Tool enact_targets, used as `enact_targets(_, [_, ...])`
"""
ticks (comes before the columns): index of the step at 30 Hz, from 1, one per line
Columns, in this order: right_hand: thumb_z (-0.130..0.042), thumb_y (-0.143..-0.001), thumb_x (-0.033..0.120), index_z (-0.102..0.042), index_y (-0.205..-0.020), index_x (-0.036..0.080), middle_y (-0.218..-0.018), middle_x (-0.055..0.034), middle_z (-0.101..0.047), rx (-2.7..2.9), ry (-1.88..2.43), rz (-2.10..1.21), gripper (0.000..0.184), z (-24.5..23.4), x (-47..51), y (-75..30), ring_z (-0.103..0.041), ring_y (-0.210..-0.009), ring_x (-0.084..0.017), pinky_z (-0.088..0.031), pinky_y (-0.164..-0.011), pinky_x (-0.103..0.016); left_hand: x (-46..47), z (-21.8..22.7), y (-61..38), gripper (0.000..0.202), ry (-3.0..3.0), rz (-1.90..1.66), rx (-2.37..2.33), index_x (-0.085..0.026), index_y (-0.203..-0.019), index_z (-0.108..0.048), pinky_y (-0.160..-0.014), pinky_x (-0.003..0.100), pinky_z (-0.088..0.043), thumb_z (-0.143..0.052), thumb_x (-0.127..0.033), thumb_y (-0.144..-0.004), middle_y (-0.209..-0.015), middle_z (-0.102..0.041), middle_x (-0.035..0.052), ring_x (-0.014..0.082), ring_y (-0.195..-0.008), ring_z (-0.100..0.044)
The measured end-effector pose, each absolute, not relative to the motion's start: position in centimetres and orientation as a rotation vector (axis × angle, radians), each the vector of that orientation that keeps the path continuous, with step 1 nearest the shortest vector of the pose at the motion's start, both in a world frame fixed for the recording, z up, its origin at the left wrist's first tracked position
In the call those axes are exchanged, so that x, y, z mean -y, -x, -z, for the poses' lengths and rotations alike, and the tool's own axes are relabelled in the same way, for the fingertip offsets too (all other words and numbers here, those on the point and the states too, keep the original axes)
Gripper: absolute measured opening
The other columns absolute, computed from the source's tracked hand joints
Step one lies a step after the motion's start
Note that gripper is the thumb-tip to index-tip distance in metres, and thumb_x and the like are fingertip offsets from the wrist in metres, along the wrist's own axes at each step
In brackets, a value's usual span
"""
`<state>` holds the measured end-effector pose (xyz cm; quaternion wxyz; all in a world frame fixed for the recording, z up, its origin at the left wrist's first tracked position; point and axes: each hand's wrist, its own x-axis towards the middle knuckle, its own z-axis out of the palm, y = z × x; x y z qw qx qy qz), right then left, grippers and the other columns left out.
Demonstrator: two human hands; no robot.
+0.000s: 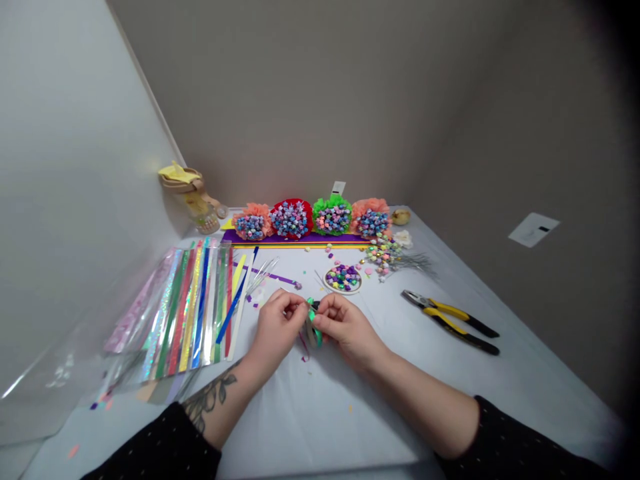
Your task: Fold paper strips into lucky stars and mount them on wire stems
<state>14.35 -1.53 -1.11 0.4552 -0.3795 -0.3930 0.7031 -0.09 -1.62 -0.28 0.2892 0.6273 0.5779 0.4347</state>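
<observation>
head view: left hand (283, 321), thumb and forefinger brought together in a fine pinch. right hand (345, 328), pinched likewise, fingertips just beside those of the left. between both sets of tips, in the pinch, a thin strip-like piece (313, 309); too small to tell its colour or material. just below the fingertips and between the hands, a glossy green curved item with a greyish middle (317, 332); cannot tell whether held or resting on the pale cloth-covered table (330, 413).

beyond the grip, slightly right: a shallow round dish with a pale rim (360, 289), filled with small purple, green and yellow stars (343, 275). farther right, well apart: metal pliers with yellow-and-black handles (450, 322), nose toward the dish. to the left: shiny multicoloured strips in clear plastic (187, 313), with a loose blue strip (233, 307) alongside. at the back, in a row: four ruffled rosettes (291, 217), coral, red, green and coral, each with clustered small stars at centre.
</observation>
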Motion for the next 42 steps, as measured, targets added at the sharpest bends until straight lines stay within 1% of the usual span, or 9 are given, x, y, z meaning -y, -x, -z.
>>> enact_targets(3, [-0.078,-0.061,0.033,-0.052,-0.070,0.018,-0.056,0.0067,-0.051,0.959,0.941,-1.711,0.032,1.12,1.52,-14.36,-0.046,-0.048,-0.007,-0.036,-0.045,-0.018,1.52,0.42,0.04,0.009,-1.631,-1.175,-1.551,-0.017,-0.070,-0.064,-0.058,0.022,-0.040,-0.055,-0.015,-0.072,-0.069,-0.056,0.0001,0.0127,-0.064,-0.053])
enact_targets(9, [-0.076,-0.065,0.030,-0.052,-0.072,0.018,-0.059,0.0059,-0.052,1.016,0.890,-1.687,0.027,1.45,1.66,-14.44,-0.047,-0.050,-0.007,-0.037,-0.048,-0.020,1.41,0.92,0.01,0.008,-1.588,-1.165,-1.527,-0.017,-0.072,-0.063,-0.059,0.022,-0.040,-0.054,-0.016,-0.074,-0.070,-0.055,0.0000,0.0127,-0.065,-0.053])
enact_targets(15, [-0.076,-0.063,0.030,-0.051,-0.069,0.018,-0.055,0.0067,-0.052,0.983,0.952,-1.675,0.028,1.41,1.63,-14.09,-0.046,-0.048,-0.007,-0.036,-0.046,-0.019,1.64,0.84,-0.17,0.008,-1.600,-1.184,-1.527,-0.016,-0.071,-0.060,-0.059,0.022,-0.041,-0.054,-0.016,-0.076,-0.071,-0.054,-0.0001,0.0123,-0.066,-0.053])
enact_targets(21, [-0.077,-0.061,0.030,-0.051,-0.069,0.018,-0.053,0.0069,-0.051,0.983,0.922,-1.770,0.030,1.54,1.55,-13.96,-0.044,-0.046,-0.007,-0.035,-0.044,-0.018,1.82,0.74,-0.27,0.009,-1.632,-1.169,-1.527,-0.016,-0.074,-0.062,-0.059,0.022,-0.042,-0.053,-0.016,-0.076,-0.073,-0.055,0.0003,0.0124,-0.066,-0.054])
enact_targets(26, [-0.074,-0.064,0.027,-0.050,-0.069,0.018,-0.053,0.0074,-0.051,0.948,0.947,-1.624,0.027,1.61,1.44,-14.09,-0.046,-0.046,-0.007,-0.036,-0.047,-0.019,1.92,0.56,-0.36,0.009,-1.678,-1.160,-1.530,-0.016,-0.073,-0.062,-0.057,0.022,-0.040,-0.054,-0.017,-0.077,-0.070,-0.054,-0.0001,0.0117,-0.064,-0.052])
enact_targets(30, [-0.071,-0.068,0.028,-0.048,-0.070,0.019,-0.054,0.0071,-0.051,1.026,0.981,-1.550,0.025,1.35,1.55,-14.11,-0.048,-0.047,-0.008,-0.037,-0.049,-0.021,2.05,0.63,-0.35,0.009,-1.701,-1.142,-1.521,-0.016,-0.074,-0.062,-0.057,0.023,-0.040,-0.054,-0.017,-0.078,-0.072,-0.055,0.0003,0.0118,-0.064,-0.052])
enact_targets(34, [-0.067,-0.070,0.027,-0.046,-0.071,0.019,-0.057,0.0070,-0.048,1.120,1.038,-1.444,0.022,1.23,1.63,-14.17,-0.046,-0.049,-0.008,-0.038,-0.049,-0.021,2.23,0.72,-0.43,0.008,-1.699,-1.127,-1.498,-0.016,-0.074,-0.061,-0.058,0.023,-0.041,-0.054,-0.017,-0.078,-0.072,-0.056,0.0006,0.0126,-0.066,-0.053])
enact_targets(38, [-0.065,-0.070,0.022,-0.046,-0.074,0.020,-0.062,0.0065,-0.047,1.178,1.049,-1.326,0.019,1.29,1.61,-14.22,-0.044,-0.053,-0.008,-0.038,-0.049,-0.021,2.35,0.55,-0.56,0.009,-1.678,-1.126,-1.442,-0.016,-0.073,-0.060,-0.061,0.023,-0.042,-0.054,-0.018,-0.079,-0.073,-0.057,0.0010,0.0134,-0.070,-0.054])
enact_targets(42, [-0.063,-0.071,0.021,-0.046,-0.074,0.021,-0.062,0.0065,-0.046,1.185,1.023,-1.320,0.018,1.36,1.66,-14.10,-0.043,-0.053,-0.008,-0.035,-0.049,-0.021,2.40,0.32,-0.52,0.011,-1.658,-1.173,-1.428,-0.016,-0.073,-0.061,-0.060,0.023,-0.041,-0.053,-0.019,-0.080,-0.073,-0.057,0.0009,0.0129,-0.067,-0.054])
